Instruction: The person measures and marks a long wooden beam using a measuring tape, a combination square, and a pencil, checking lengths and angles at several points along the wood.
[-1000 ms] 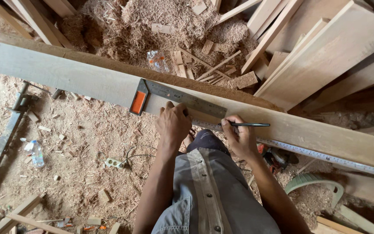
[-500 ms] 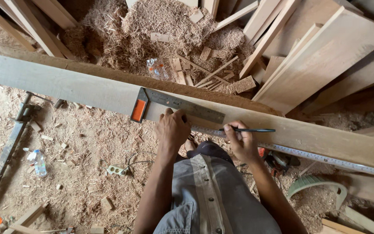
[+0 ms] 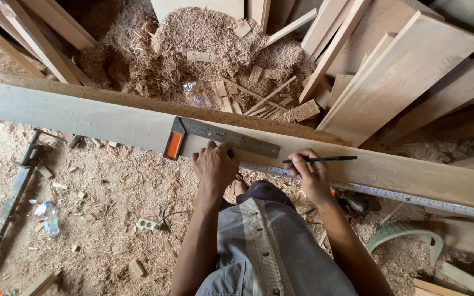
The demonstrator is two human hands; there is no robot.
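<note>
A long pale wooden plank (image 3: 83,115) runs across the view from left to lower right. On it lies a metal try square (image 3: 231,138) with an orange-and-black handle. My left hand (image 3: 215,164) presses flat on the plank just below the square's blade. My right hand (image 3: 309,172) grips a dark pencil (image 3: 325,159) that lies level over the plank. A tape measure strip (image 3: 390,193) stretches along the plank's near edge toward the right.
Sawdust and shavings cover the floor, piled high behind the plank (image 3: 209,33). Boards (image 3: 401,66) lean at the upper right and upper left. A plastic bottle (image 3: 49,216), a metal bar clamp (image 3: 6,203) and a socket strip (image 3: 148,223) lie at the left. A power tool (image 3: 352,203) sits below the plank.
The view has tilted slightly, so the plank sits lower in frame. Both hands keep their places on the plank; the pencil stays level in my right hand.
</note>
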